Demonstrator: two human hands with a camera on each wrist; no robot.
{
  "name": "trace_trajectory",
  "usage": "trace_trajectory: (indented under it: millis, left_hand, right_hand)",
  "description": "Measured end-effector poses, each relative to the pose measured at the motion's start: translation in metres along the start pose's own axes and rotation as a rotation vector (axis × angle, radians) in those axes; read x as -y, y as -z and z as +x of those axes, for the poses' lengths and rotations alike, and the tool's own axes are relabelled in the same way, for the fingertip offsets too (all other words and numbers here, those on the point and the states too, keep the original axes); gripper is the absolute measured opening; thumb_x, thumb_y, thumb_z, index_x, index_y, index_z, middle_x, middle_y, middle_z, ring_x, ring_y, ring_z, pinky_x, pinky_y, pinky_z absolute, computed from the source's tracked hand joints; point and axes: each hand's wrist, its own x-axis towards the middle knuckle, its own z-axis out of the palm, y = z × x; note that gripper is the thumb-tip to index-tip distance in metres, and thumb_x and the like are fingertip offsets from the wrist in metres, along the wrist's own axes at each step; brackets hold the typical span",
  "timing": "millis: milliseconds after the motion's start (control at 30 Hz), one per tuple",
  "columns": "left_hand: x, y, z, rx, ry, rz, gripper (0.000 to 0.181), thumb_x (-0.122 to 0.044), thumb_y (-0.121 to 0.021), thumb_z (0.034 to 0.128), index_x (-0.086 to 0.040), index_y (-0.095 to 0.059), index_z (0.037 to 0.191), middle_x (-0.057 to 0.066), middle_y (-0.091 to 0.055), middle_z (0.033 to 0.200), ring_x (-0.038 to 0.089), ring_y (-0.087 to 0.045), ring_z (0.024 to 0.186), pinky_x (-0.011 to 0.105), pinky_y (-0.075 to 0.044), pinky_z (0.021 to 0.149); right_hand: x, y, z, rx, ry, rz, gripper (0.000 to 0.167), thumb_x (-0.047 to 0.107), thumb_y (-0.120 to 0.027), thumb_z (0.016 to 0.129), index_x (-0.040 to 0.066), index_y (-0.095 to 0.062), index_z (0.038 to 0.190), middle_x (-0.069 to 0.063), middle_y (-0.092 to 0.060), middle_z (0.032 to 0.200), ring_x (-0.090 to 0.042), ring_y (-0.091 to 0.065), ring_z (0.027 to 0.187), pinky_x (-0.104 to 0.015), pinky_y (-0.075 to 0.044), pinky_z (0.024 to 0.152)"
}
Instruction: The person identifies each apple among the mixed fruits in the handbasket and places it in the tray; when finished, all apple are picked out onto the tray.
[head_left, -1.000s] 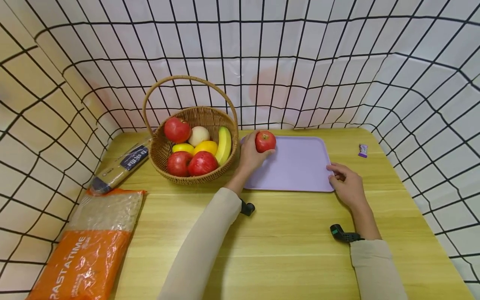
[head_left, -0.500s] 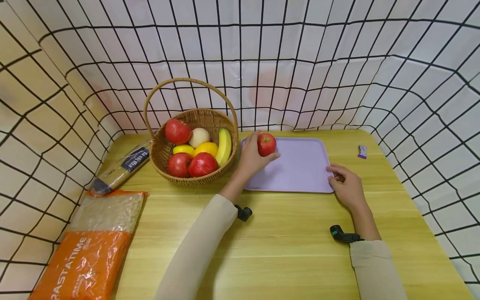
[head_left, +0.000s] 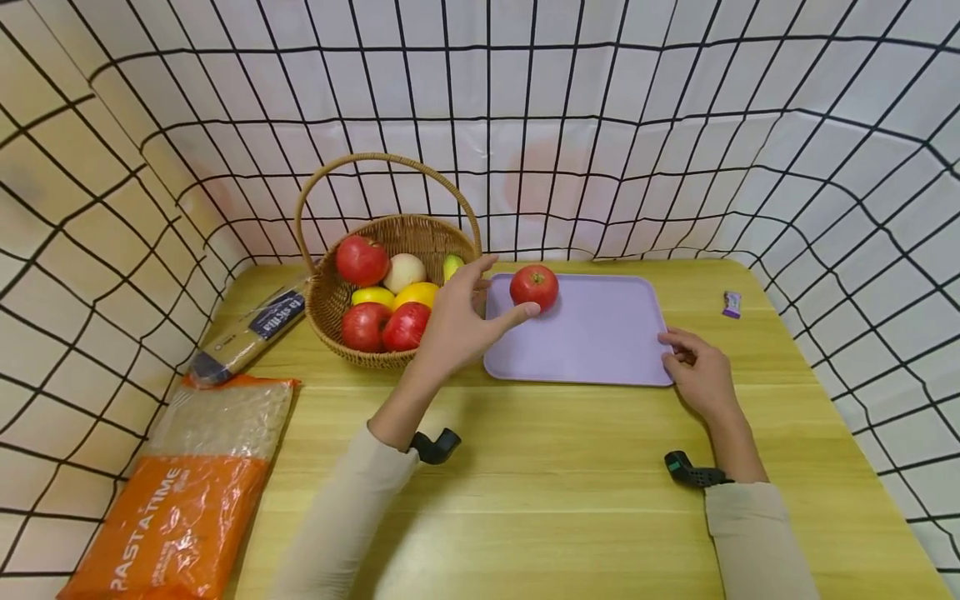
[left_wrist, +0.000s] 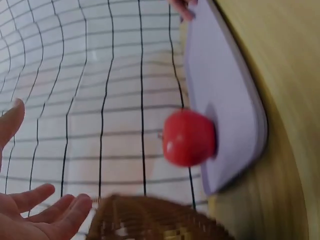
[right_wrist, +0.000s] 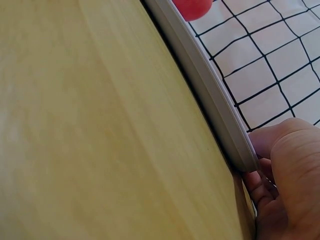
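A red apple (head_left: pixel 535 288) sits on the left part of a lilac tray (head_left: pixel 600 337). My left hand (head_left: pixel 459 323) is left of the apple with thumb and fingers spread, in front of the wicker basket's right side, and holds nothing. In the left wrist view, a gap shows between its fingers (left_wrist: pixel 70 212) and the apple (left_wrist: pixel 189 138). My right hand (head_left: pixel 703 375) pinches the tray's right edge; in the right wrist view, the thumb (right_wrist: pixel 272 137) lies at the rim and other fingers are lower down, partly hidden.
The handled wicker basket (head_left: pixel 360 357) holds several fruits, among them red ones and a banana (head_left: pixel 452 266) mostly hidden by my left hand. A pasta packet (head_left: pixel 255 329) and an orange bag (head_left: pixel 180 500) lie left. A small purple-wrapped sweet (head_left: pixel 732 304) lies back right.
My left hand has let go of the apple and moved left toward the basket, its fingers spreading. The apple stays on the tray. My right hand has kept its place at the tray's edge.
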Motion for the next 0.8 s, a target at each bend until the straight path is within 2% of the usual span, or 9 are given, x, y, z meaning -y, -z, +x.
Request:
trace_trajectory:
  millis: [167, 333, 433, 633, 800]
  left_hand:
    - [0.016, 0.025, 0.001, -0.085, -0.046, -0.007, 0.090, -0.057, -0.085, 0.0776, -0.015, -0.051, 0.150, 0.005, -0.056, 0.148, 0.024, -0.060, 0.126, 0.035, -0.054, 0.105]
    - [0.036, 0.050, 0.002, -0.174, -0.053, 0.039, 0.092, -0.056, -0.089, 0.0731, -0.016, -0.054, 0.148, 0.006, -0.057, 0.147, 0.025, -0.058, 0.126, 0.037, -0.054, 0.105]
    - [0.045, 0.065, 0.002, -0.195, -0.035, 0.069, 0.093, -0.055, -0.090, 0.0732, -0.017, -0.052, 0.149, 0.007, -0.055, 0.149, 0.028, -0.055, 0.131, 0.041, -0.052, 0.108]
    - [0.058, 0.091, 0.005, -0.231, 0.045, 0.194, 0.100, -0.064, -0.087, 0.0705, -0.022, -0.048, 0.153, 0.008, -0.045, 0.159, 0.038, -0.039, 0.147, 0.062, -0.037, 0.116]
    - [0.069, 0.108, 0.013, -0.249, 0.088, 0.257, 0.101, -0.061, -0.087, 0.0722, -0.021, -0.045, 0.155, 0.009, -0.042, 0.160, 0.037, -0.041, 0.144, 0.060, -0.043, 0.112]
  right_hand:
    - [-0.001, 0.003, 0.000, -0.014, 0.016, -0.009, 0.034, 0.011, -0.062, 0.100, 0.003, -0.069, 0.132, -0.018, -0.059, 0.146, 0.006, -0.049, 0.095, 0.001, -0.037, 0.078]
    - [0.000, 0.001, 0.001, -0.012, 0.021, -0.008, 0.034, 0.011, -0.062, 0.100, 0.003, -0.069, 0.132, -0.018, -0.059, 0.145, 0.006, -0.049, 0.094, 0.000, -0.038, 0.077]
    - [0.000, -0.002, 0.000, -0.015, 0.017, -0.003, 0.033, 0.011, -0.063, 0.100, 0.003, -0.069, 0.131, -0.018, -0.059, 0.146, 0.004, -0.050, 0.094, 0.001, -0.038, 0.077]
    - [0.000, -0.003, -0.001, -0.012, 0.009, 0.004, 0.033, 0.011, -0.063, 0.100, 0.003, -0.069, 0.132, -0.018, -0.059, 0.146, -0.001, -0.050, 0.095, 0.001, -0.038, 0.076]
    - [0.001, -0.002, 0.000, -0.010, 0.005, -0.002, 0.034, 0.012, -0.062, 0.100, 0.004, -0.069, 0.132, -0.018, -0.059, 0.146, -0.003, -0.050, 0.095, 0.000, -0.037, 0.076]
